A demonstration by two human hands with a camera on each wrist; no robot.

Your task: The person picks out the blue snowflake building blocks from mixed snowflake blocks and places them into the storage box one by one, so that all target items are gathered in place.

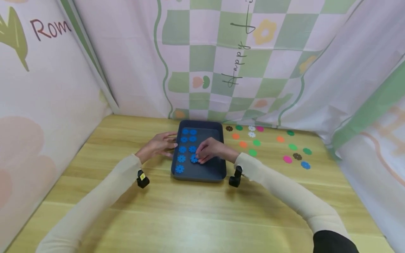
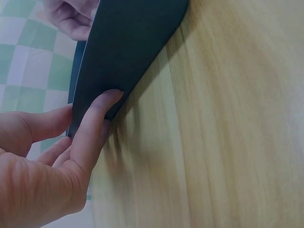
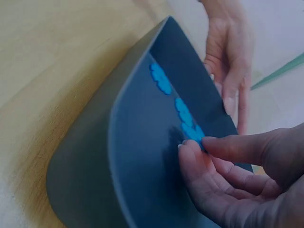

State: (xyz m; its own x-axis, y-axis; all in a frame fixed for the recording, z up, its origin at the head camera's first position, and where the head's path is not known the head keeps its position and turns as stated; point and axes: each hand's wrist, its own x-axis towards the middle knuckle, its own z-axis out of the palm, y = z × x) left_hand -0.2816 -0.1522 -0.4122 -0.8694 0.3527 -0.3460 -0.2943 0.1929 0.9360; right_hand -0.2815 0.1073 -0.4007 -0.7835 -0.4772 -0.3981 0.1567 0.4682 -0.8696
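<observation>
The right hand (image 1: 212, 150) is inside the dark tray (image 1: 207, 173), and its fingertips (image 3: 192, 148) pinch a blue flower piece (image 1: 193, 159) that lies on the tray floor. Beyond the fingertips and to their left, more blue pieces (image 1: 186, 140) lie in two short rows, and one more blue piece (image 1: 179, 169) is nearer to the person, close to the tray's front corner.

The left hand (image 1: 159, 144) is at the left outer wall of the tray. Its fingers (image 2: 97, 118) are straight and press flat against this wall; it grips nothing.

The tray stands on a wooden table (image 1: 190, 218), between the two hands. To the right of the right hand, well apart from the tray, loose pieces (image 1: 253, 142) in orange, green, white, pink and brown lie on the table, and one single blue piece (image 1: 305, 164) lies farthest right. Behind the table hangs a cloth (image 1: 227, 63) with green and white checks.
</observation>
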